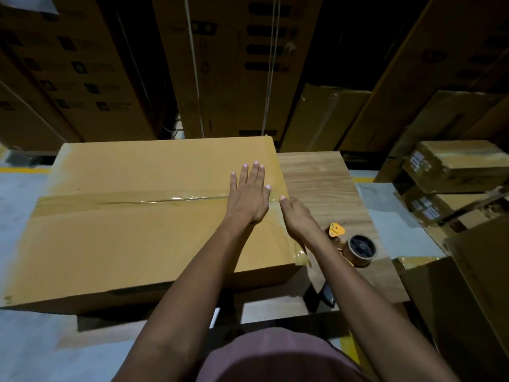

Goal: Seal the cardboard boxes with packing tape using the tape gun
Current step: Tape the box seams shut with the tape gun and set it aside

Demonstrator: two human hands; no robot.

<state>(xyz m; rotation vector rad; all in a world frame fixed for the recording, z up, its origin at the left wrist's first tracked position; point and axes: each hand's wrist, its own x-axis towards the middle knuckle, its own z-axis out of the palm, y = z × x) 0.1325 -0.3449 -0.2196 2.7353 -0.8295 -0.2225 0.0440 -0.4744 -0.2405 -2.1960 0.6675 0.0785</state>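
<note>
A large cardboard box (132, 238) lies on a wooden table (325, 183). A strip of clear packing tape (132, 201) runs along its centre seam. My left hand (248, 194) lies flat with straight fingers on the right end of that strip. My right hand (296, 213) reaches over the box's right edge, thumb on the top at the tape end; its fingers go down the hidden side face. An orange tape gun (355, 246) with a brown roll rests on the table right of the box, untouched.
Tall stacked cartons (220, 64) form a wall behind the table. Smaller taped boxes (454, 172) are piled at the right, and another carton (479, 285) stands close at the near right. Grey floor with a yellow line (22, 170) lies to the left.
</note>
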